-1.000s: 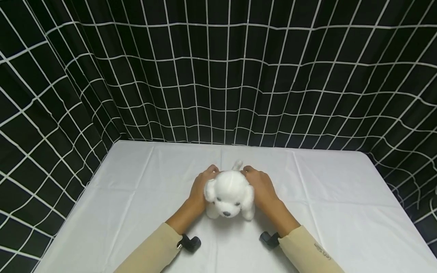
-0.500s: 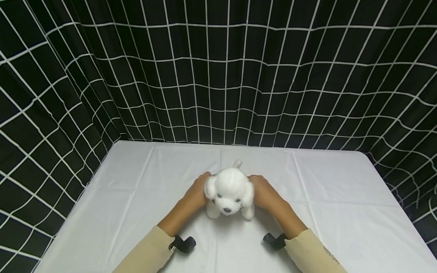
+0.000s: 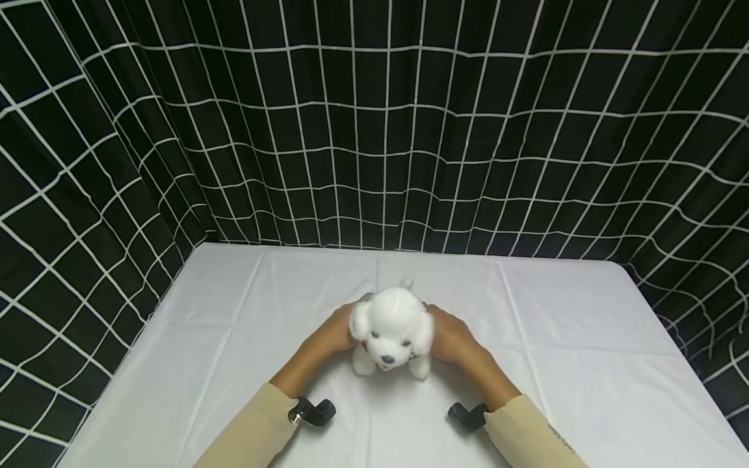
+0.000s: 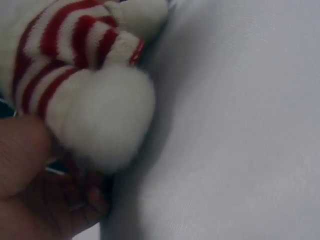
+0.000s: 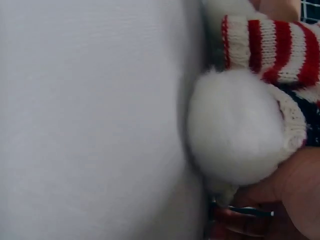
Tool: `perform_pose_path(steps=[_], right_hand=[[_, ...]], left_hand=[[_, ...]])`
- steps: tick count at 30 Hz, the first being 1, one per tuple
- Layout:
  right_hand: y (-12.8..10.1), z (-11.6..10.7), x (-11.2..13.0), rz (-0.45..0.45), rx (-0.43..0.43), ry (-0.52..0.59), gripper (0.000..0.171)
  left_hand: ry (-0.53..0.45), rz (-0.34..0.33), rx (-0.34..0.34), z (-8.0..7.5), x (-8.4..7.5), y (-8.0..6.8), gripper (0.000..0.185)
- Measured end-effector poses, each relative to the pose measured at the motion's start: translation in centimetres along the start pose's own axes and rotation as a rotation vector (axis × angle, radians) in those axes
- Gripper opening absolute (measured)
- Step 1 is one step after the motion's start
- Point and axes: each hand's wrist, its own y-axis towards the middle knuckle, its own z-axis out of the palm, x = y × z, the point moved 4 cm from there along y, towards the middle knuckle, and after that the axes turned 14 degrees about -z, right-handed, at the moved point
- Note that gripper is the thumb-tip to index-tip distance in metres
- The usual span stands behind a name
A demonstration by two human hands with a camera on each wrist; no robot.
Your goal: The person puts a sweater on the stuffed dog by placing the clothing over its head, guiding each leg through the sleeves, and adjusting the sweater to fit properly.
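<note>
A white plush dog [image 3: 394, 318] stands on the table, its face toward me and its tail at the far side. It wears a red-and-white striped knitted sweater [image 4: 62, 37], mostly hidden behind its head in the head view. My left hand [image 3: 336, 330] is at one flank; in the left wrist view its thumb and curled fingers grip the sweater by a fluffy leg [image 4: 112, 117]. On the other flank my right hand [image 3: 452, 335] does likewise, thumb against the knit beside a leg [image 5: 235, 127] in the right wrist view. The dog's head hides most fingertips in the head view.
A creased white cloth [image 3: 281, 279] covers the table. Black curtains with a white grid [image 3: 374, 130] stand along the back and sides. Black curved mounts [image 3: 316, 413] stick out at both tan sleeve cuffs.
Both hands have come from beside the dog's rear toward me along its flanks, and the wrists have spread slightly apart. The dog stays almost in place, its head tilting a little.
</note>
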Motion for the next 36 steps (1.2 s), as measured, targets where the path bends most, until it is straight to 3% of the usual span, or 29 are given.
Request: perform_pose_path(steps=[4,7,9,14,17,22,29,33,36], right_hand=[[0.2,-0.2,0.2,-0.011,-0.093,-0.056,0.014],[-0.1,-0.4,0.0,-0.037,-0.105,0.013,0.015],[-0.5,-0.5,-0.2,-0.072,-0.075,0.081,0.012],[-1.0,-0.6,-0.9,-0.16,-0.01,0.222,0.011],[-1.1,-0.5,-1.2,-0.141,-0.031,0.249,0.018],[-1.3,-0.3,-1.5,-0.08,-0.1,0.222,0.024],[-2.0,-0.2,-1.6,-0.126,-0.108,0.19,0.03],[-2.7,-0.4,-1.5,-0.14,-0.098,0.186,0.037],[-3.6,-0.8,-1.3,-0.137,-0.132,0.187,0.034]], left_hand=[[-0.104,0.033,0.119,-0.1,0.9,-0.3,0.073],[-0.182,0.027,0.187,0.0,1.3,-0.7,0.071],[-0.197,0.034,0.195,0.1,1.4,-0.9,0.071],[-0.169,0.037,0.165,0.0,1.7,-1.1,0.074],[-0.133,0.039,0.159,-0.1,1.6,-1.0,0.078],[-0.039,0.037,0.121,-0.3,1.1,-1.1,0.078],[0.059,0.017,0.026,-0.6,1.0,-1.7,0.068],[0.054,-0.029,-0.018,-0.9,1.2,-2.6,0.063],[0.012,-0.069,-0.107,-1.4,1.0,-3.6,0.058]])
